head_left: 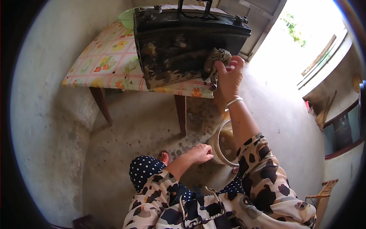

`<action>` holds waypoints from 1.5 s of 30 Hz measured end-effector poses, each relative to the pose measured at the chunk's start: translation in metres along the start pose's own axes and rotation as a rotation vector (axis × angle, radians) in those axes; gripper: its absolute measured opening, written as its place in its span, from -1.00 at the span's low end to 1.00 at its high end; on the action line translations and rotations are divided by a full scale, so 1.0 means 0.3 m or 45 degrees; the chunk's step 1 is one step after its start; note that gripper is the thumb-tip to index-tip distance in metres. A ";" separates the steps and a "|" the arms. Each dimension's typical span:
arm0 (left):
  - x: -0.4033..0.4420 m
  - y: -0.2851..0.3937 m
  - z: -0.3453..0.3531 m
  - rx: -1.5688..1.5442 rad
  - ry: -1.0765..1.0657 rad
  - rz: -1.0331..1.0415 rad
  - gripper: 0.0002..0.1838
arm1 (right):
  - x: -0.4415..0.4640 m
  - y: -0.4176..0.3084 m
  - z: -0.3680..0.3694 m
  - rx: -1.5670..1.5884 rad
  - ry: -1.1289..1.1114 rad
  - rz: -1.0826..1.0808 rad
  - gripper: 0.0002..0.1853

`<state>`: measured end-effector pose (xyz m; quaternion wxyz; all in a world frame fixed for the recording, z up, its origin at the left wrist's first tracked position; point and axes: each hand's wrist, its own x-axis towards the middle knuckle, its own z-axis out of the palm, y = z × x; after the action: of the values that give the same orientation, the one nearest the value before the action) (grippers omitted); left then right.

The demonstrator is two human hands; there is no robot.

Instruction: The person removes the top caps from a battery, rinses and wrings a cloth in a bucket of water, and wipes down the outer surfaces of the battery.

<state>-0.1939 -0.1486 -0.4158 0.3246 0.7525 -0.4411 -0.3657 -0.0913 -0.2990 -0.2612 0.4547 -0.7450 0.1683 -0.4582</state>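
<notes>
A large black car battery with a carry handle and top terminals stands on the table near its front edge. Pale, muddy smears mark its front face. My right hand grips a dirty, crumpled rag, pressed against the battery's lower right side. Lower down, my left hand hangs beside the rim of a bucket, its fingers loosely curled with nothing seen in them. Murky brownish water shows inside the bucket, partly hidden by my right forearm.
A flowered plastic cloth covers the table. Behind the battery sits a green basin. Wet spots mark the concrete floor. To the right are a bright doorway, a broom and a wooden chair.
</notes>
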 end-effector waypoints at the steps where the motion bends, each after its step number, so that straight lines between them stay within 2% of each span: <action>1: 0.005 0.005 0.000 -0.004 0.002 0.004 -0.70 | -0.020 -0.003 0.030 0.055 0.010 -0.046 -0.55; 4: 0.005 0.001 0.005 0.014 -0.028 -0.012 -0.71 | -0.067 -0.035 0.123 0.278 0.108 -0.134 -0.57; 6: 0.006 -0.009 0.007 0.028 0.049 0.062 -0.67 | -0.092 -0.051 0.142 0.232 0.126 -0.139 -0.57; 8: -0.013 0.009 -0.006 0.013 0.040 0.001 -0.70 | -0.103 -0.052 0.149 -0.109 0.158 -0.698 -0.56; 9: -0.023 0.030 -0.016 -0.003 0.029 -0.054 -0.72 | -0.136 -0.067 0.142 0.019 -0.066 -0.580 -0.57; 12: -0.036 0.049 -0.030 0.108 0.003 -0.081 -0.72 | -0.086 -0.049 0.118 0.081 -0.144 -0.513 -0.54; 14: -0.019 0.016 -0.021 0.047 0.022 -0.059 -0.72 | -0.045 -0.049 0.074 0.213 0.006 -0.306 -0.49; 16: -0.018 0.001 -0.013 -0.019 0.035 -0.040 -0.72 | -0.012 -0.003 0.035 0.302 0.159 0.041 -0.45; 17: -0.019 0.003 -0.013 -0.002 0.052 -0.008 -0.70 | -0.005 0.019 0.041 0.300 0.154 0.040 -0.45; 19: -0.011 0.006 -0.009 0.013 0.058 0.033 -0.69 | 0.003 0.011 0.045 -0.099 0.133 -0.278 -0.37; 20: -0.004 0.005 -0.003 0.035 0.027 0.059 -0.69 | -0.014 0.012 0.058 -0.107 0.135 -0.276 -0.37; 22: -0.009 0.022 -0.012 0.058 -0.011 0.083 -0.69 | -0.113 -0.110 0.130 -0.298 0.117 -0.511 -0.27; 24: -0.036 0.073 -0.046 0.160 -0.040 0.044 -0.73 | -0.201 -0.177 0.182 -0.236 0.063 -0.690 -0.28; 25: -0.023 0.046 -0.024 0.167 -0.044 0.042 -0.73 | -0.224 -0.181 0.204 -0.234 0.069 -0.687 -0.28; 27: -0.004 -0.011 0.020 0.090 0.163 0.161 -0.73 | -0.248 -0.179 0.227 -0.106 -0.084 -0.718 -0.31; 28: -0.003 -0.016 0.019 0.097 0.164 0.160 -0.73 | -0.235 -0.170 0.210 -0.101 -0.079 -0.719 -0.31; 30: -0.006 -0.019 0.001 0.042 0.041 0.011 -0.72 | -0.186 -0.150 0.147 -0.188 -0.302 -0.758 -0.32; 32: -0.013 -0.018 -0.007 0.018 0.036 -0.012 -0.72 | -0.119 -0.126 0.086 -0.288 -0.086 -0.880 -0.40; 33: -0.015 -0.018 -0.011 -0.011 0.017 -0.035 -0.72 | -0.045 -0.055 0.074 -0.262 0.085 -0.850 -0.37; 34: -0.020 -0.011 -0.015 -0.016 0.028 -0.031 -0.72 | 0.013 -0.009 0.052 -0.101 0.115 -0.392 -0.38; 36: -0.035 0.007 -0.022 0.001 0.046 -0.022 -0.72 | 0.089 -0.038 -0.002 -0.202 0.310 -0.350 -0.42; 39: -0.007 -0.013 0.000 0.096 -0.007 0.056 -0.73 | 0.075 -0.125 0.047 -0.249 0.244 -0.488 -0.40; 42: -0.017 0.006 -0.009 0.061 0.001 0.036 -0.73 | -0.065 -0.237 0.145 -0.228 0.168 -0.650 -0.35; 44: -0.041 0.029 -0.032 0.062 0.004 0.015 -0.73 | -0.157 -0.275 0.195 -0.240 -0.039 -0.771 -0.37; 45: -0.046 0.038 -0.042 0.060 0.020 0.000 -0.73 | -0.186 -0.285 0.203 -0.258 -0.160 -0.927 -0.36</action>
<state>-0.1931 -0.1386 -0.3963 0.3100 0.7629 -0.4470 -0.3495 -0.0838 -0.1845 -0.2299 0.1957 -0.8238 -0.0914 -0.5241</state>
